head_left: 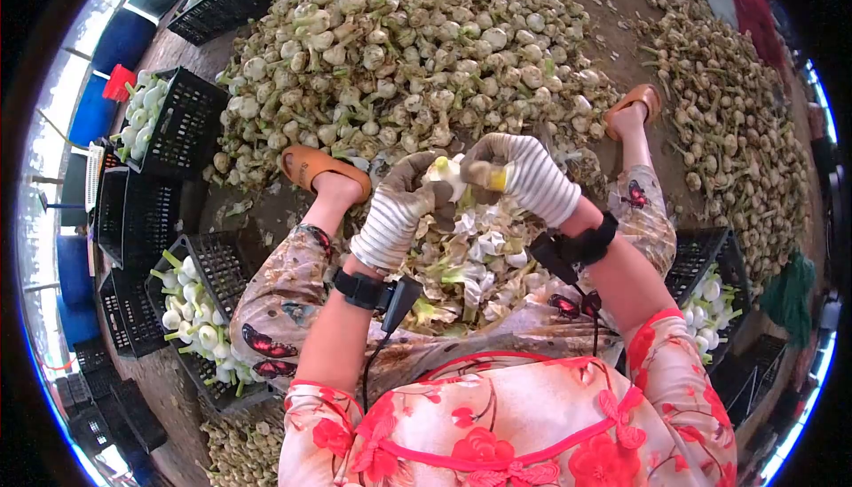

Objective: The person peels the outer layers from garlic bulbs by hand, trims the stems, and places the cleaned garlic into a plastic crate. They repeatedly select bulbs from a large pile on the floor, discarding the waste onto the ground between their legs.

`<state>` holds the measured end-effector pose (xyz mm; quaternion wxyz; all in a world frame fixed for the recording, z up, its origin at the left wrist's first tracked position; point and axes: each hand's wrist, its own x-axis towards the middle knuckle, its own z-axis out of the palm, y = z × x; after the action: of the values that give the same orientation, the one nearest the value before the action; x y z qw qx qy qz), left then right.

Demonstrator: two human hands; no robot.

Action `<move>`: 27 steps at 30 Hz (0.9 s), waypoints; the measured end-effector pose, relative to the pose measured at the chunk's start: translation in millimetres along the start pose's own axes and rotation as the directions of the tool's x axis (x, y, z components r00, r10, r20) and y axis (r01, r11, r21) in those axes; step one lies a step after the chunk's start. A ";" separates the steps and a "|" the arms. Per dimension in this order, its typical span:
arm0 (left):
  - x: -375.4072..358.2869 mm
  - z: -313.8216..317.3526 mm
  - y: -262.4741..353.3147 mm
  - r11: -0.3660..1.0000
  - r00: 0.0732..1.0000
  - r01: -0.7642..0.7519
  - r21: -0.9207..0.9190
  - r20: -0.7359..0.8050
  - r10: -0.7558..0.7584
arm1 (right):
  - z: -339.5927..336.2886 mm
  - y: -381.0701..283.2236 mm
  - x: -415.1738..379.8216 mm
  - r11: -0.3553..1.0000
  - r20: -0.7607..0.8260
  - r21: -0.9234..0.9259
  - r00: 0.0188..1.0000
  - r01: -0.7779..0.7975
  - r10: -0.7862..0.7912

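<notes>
A garlic bulb [448, 174] with a short greenish stalk end sits between my two gloved hands, above a heap of peeled skins. My left hand [401, 205], in a striped glove with a dirty palm, is closed around the bulb's left side. At its right side, my right hand [524, 174] has its fingers bent and pinched against the bulb. A small yellow piece [499, 178] shows at the right thumb; I cannot tell whether it is a tool or a wrapping. Below the hands lie loose garlic skins [479, 252].
A large pile of untrimmed garlic [399, 70] spreads ahead, with another pile [728, 123] at the right. Black crates of cleaned garlic stand at my left [217, 269], farther left [182, 123] and at my right [710, 265]. Stacked crates [124, 212] line the left side.
</notes>
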<state>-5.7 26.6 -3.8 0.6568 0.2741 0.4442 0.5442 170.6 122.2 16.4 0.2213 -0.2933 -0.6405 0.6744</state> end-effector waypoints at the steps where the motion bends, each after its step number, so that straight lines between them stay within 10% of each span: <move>1: 0.1 -1.3 1.3 1.000 1.000 0.001 -0.020 0.022 -0.001 | -2.8 -0.3 -1.3 0.994 -0.002 0.086 0.998 -0.070 0.070; 3: -0.4 0.6 5.8 1.000 1.000 0.019 -0.011 0.025 -0.019 | -4.2 1.7 -1.8 0.945 0.019 0.253 0.978 -0.206 0.208; 7: -0.8 0.9 -1.1 0.999 1.000 0.023 0.049 -0.003 -0.023 | 18.1 4.9 -12.8 0.895 -0.121 -0.422 0.969 0.147 -0.216; 14: -3.9 -1.0 -1.4 0.994 0.967 0.096 0.056 0.232 -0.107 | 7.7 19.5 -6.2 0.934 -0.190 -0.356 0.977 0.022 -0.095; 18: -1.6 -4.4 -0.7 0.981 0.993 0.005 -0.195 0.117 0.018 | 17.9 18.2 -14.7 0.981 -0.203 0.187 0.974 -0.059 0.097; 23: 6.8 -0.8 -14.6 0.976 0.981 -0.136 -0.167 -0.158 0.110 | 40.9 36.3 -10.5 0.967 -0.238 -0.120 0.940 0.223 -0.246; 27: 12.4 0.8 -16.3 0.972 0.949 -0.215 -0.090 -0.256 0.186 | 35.5 34.6 -0.8 0.977 -0.285 -0.166 0.942 0.132 -0.176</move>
<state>2.8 34.3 -20.8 0.5527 0.2095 0.4596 0.6629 149.7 92.8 -17.6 0.3458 -0.3557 -0.6678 0.5549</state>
